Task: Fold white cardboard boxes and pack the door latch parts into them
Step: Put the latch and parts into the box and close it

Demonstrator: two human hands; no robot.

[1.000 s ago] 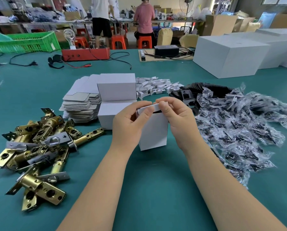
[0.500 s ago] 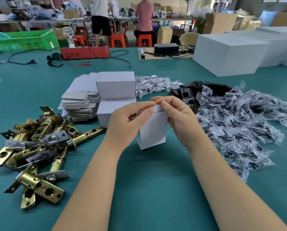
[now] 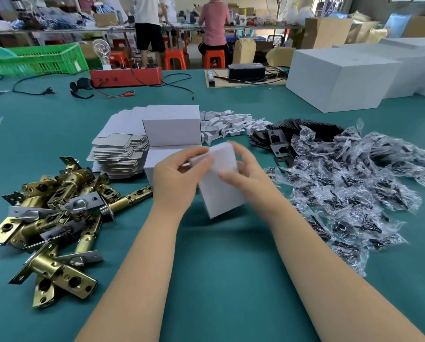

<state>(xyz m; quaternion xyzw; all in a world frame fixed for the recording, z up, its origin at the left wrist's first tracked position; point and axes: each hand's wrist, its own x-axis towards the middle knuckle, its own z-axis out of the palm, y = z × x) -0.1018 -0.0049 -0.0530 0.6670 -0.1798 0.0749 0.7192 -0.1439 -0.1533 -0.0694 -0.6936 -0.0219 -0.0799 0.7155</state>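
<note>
Since half a second ago, small white folded cardboard box [image 3: 222, 191] tilted: top now leans away and left, flap looks tucked. Your left hand [image 3: 179, 180] pinches upper left edge; your right hand [image 3: 243, 177] curls round right side. Box held between both hands, above teal table mat [image 3: 218, 267]. Long axis near-upright, lower end toward you. Brass door latch pile [image 3: 58, 208] lies left, nearer your left hand.

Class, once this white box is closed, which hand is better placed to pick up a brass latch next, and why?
Probably the left hand: the brass latches are piled on its side of the white box, while the right hand is nearer the plastic bags.
</note>
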